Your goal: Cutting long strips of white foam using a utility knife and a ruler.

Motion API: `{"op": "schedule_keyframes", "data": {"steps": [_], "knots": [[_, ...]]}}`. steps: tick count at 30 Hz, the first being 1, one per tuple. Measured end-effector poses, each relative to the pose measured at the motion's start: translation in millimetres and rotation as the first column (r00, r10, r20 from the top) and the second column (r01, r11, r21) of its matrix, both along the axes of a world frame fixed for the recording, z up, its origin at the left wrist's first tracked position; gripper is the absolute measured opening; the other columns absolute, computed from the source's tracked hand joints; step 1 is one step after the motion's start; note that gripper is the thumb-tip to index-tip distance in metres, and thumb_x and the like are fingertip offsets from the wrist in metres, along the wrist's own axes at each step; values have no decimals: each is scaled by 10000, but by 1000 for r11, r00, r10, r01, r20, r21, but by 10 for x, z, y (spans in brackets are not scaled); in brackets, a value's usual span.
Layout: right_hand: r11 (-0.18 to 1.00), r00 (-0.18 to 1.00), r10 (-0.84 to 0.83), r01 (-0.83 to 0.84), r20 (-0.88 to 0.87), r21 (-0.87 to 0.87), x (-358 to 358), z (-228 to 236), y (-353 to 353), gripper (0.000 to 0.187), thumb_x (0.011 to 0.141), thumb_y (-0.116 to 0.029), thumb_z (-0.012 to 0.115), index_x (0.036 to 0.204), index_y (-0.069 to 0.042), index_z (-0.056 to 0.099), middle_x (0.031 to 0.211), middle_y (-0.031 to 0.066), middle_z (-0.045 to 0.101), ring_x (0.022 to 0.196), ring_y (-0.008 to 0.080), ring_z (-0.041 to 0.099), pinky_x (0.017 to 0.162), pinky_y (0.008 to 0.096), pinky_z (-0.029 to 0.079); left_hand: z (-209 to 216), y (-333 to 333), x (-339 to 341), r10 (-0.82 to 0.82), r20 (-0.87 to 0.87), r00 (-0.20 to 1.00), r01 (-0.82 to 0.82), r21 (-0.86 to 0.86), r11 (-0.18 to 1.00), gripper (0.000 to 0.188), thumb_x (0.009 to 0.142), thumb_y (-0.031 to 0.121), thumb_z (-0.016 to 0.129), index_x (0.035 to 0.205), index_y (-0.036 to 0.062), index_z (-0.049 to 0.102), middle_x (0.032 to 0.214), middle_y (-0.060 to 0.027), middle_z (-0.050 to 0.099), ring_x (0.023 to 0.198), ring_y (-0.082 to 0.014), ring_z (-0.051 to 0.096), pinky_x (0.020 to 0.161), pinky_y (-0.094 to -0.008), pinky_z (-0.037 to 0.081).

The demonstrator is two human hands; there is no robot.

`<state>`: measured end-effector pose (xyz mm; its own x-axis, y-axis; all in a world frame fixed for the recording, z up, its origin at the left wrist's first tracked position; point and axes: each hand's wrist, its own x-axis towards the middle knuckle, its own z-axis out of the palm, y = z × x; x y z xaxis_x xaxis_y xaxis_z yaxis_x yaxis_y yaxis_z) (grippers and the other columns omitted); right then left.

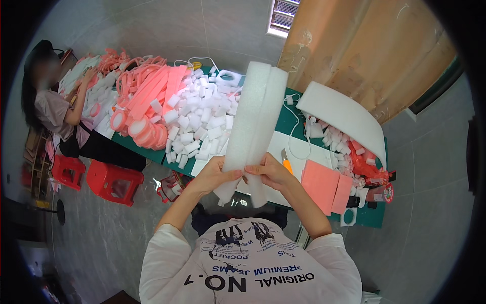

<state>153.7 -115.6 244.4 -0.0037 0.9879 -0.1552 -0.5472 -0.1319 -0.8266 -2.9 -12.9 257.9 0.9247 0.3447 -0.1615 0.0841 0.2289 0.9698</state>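
Left hand (215, 175) and right hand (271, 172), each grip clenched on the lower part of two long white foam strips (255, 111), apparently pressed together, held upright above the green bench (288, 121).

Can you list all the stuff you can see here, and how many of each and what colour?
foam strips: two, white, held upright side by side in both hands
small foam blocks: a big pile, white, middle of the table
foam strips and rings: a heap, pink, table's left part
foam sheet: one, white, curved, table's right end
flat sheets: two, pink, near right edge
table: one, green
stools: two, red, on the floor
co-worker: one, seated at the far left
left hand: gripping the left strip
right hand: gripping the right strip
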Motion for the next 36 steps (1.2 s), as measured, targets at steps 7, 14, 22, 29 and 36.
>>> {"op": "schedule_keyframes", "data": {"steps": [7,14,22,29,36], "knots": [[997,997,62,-61,35,-42,-11,0,-40,352,753,-165,631,1017,20,491,910,91,564,830,163,553,705,293,463,-64,3,33,18,-43,999,-13,112,994,299,768,181,605,999,3,537,821,-53,587,708,-97,544,634,-237,445],[993,875,-115,120,470,19,-25,-39,-23,416,762,-208,625,1076,14,467,984,96,548,853,135,542,698,263,453,-69,-69,91,54,101,993,-79,265,961,370,776,154,593,1088,-9,478,957,-91,567,845,-119,536,740,-254,436],[995,974,-28,5,227,98,-118,143,-193,458,735,-262,657,1073,-11,477,875,56,566,802,125,536,705,253,436,178,-124,-50,-122,-6,993,119,259,958,331,761,126,607,1046,-1,497,908,-49,571,804,-84,512,706,-233,427],[976,937,210,-216,278,-9,-73,154,-260,518,773,-272,617,1164,-24,386,938,55,539,854,122,514,708,255,433,196,-94,-123,-192,-69,979,201,170,965,321,756,106,605,1040,-1,501,903,-44,574,801,-86,514,714,-242,429],[997,916,65,-77,396,13,-143,157,-131,364,812,-264,561,1067,-15,489,886,68,573,790,118,545,714,261,446,145,-118,-59,60,42,997,-67,190,979,328,801,142,562,1080,-3,468,913,-76,569,828,-105,520,721,-261,430]]}}
